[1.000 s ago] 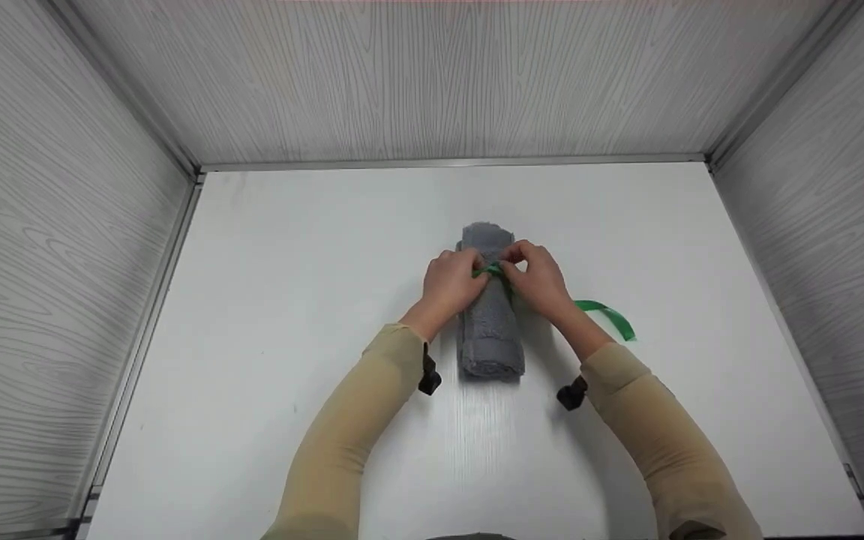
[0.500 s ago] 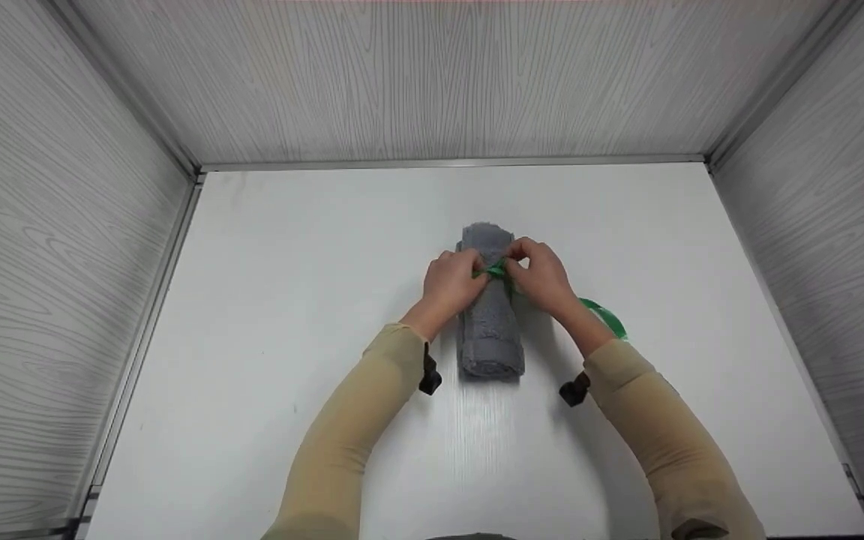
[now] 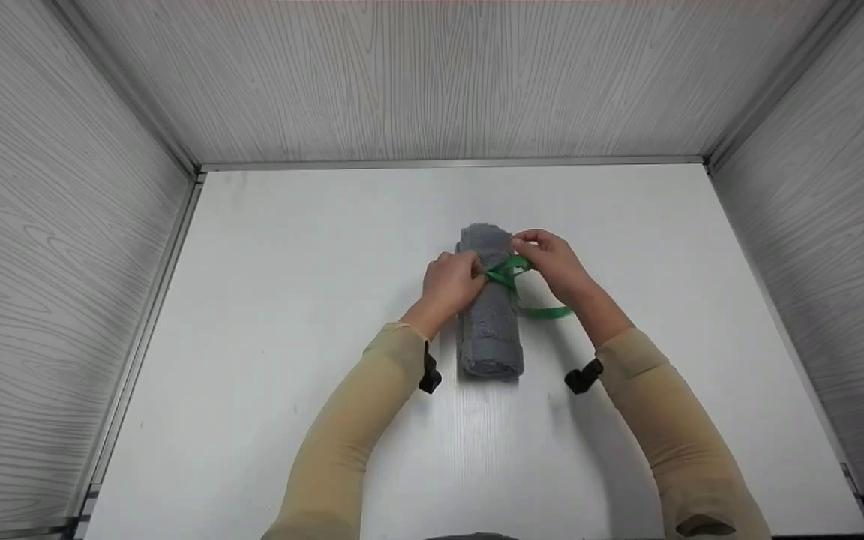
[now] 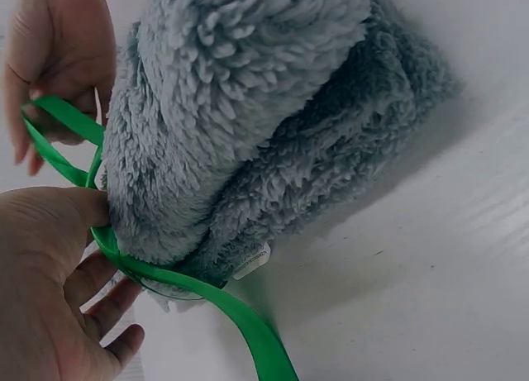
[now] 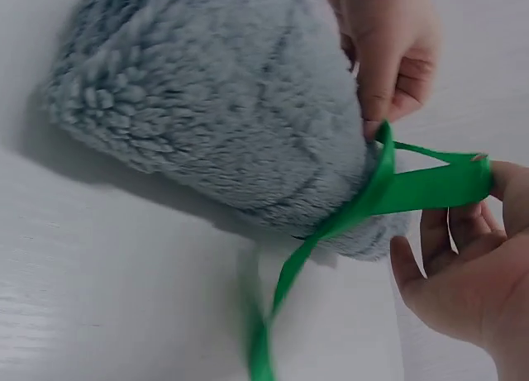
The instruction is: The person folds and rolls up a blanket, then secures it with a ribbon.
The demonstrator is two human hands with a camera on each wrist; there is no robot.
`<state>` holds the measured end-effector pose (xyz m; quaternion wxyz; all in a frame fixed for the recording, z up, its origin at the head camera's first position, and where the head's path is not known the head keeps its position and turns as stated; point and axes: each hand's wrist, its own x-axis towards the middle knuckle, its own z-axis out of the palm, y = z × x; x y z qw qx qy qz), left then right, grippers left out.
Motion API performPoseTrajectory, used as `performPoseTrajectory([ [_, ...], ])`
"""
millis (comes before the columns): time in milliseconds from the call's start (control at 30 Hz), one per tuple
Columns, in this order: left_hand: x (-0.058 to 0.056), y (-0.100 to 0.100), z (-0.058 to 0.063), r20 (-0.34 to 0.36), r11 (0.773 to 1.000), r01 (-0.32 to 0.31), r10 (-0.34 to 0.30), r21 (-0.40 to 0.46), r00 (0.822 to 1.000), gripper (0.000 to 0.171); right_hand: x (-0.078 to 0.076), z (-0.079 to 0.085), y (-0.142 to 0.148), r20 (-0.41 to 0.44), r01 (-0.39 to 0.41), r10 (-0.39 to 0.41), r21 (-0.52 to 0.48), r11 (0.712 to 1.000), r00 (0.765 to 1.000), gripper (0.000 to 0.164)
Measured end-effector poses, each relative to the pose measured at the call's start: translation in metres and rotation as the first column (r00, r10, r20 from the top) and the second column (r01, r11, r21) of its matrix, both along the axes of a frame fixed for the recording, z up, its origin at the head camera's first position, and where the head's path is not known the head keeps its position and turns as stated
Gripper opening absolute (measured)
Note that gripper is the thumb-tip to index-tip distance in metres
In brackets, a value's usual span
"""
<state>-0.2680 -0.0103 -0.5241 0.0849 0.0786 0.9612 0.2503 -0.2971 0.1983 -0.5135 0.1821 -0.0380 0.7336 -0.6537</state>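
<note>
A rolled grey fluffy towel lies lengthwise on the white table, with a green ribbon around its middle. My left hand pinches the ribbon against the roll; its thumb lies at the crossing in the left wrist view. To the right of the towel, my right hand holds a loop of the ribbon drawn out from the crossing. That ribbon loop reaches the right thumb in the right wrist view. One loose ribbon tail hangs down beside the roll. A small white label sticks out of the towel.
Grey wood-grain panels stand behind the table and along both sides, with metal strips at their edges. A dark wrist camera juts from the right sleeve, and another wrist camera from the left.
My right hand has moved right and slightly away from me, pulling a ribbon loop out from the crossing. The loose tail on the right has shifted toward the towel. The left hand stays in place.
</note>
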Motion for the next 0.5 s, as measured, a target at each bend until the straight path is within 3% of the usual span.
performPoseTrajectory([
  [167,0.000,-0.001,-0.001,-0.011,1.000,0.002,-0.002,0.016,1.000,0.013,-0.002,0.016,0.016,0.092,-0.019,0.041,-0.227,0.974,0.995,0.055],
  [233,0.000,-0.002,-0.001,-0.013,1.000,0.005,-0.005,0.018,1.000,0.013,-0.002,0.023,0.024,0.083,-0.012,0.033,-0.239,0.971,0.996,0.053],
  [367,0.001,-0.002,-0.001,-0.004,1.000,0.006,-0.006,0.018,1.000,0.013,-0.002,0.038,0.043,-0.005,0.032,-0.032,-0.120,0.992,0.999,0.049],
  [433,0.000,-0.003,-0.002,0.003,1.000,0.004,-0.004,0.015,1.000,0.013,0.000,0.045,0.052,-0.074,0.062,-0.061,0.013,0.998,0.995,0.046],
  [500,0.000,-0.003,-0.002,0.011,1.000,-0.001,0.001,0.013,1.000,0.014,0.002,0.052,0.062,-0.152,0.092,-0.067,0.165,0.982,0.986,0.044],
])
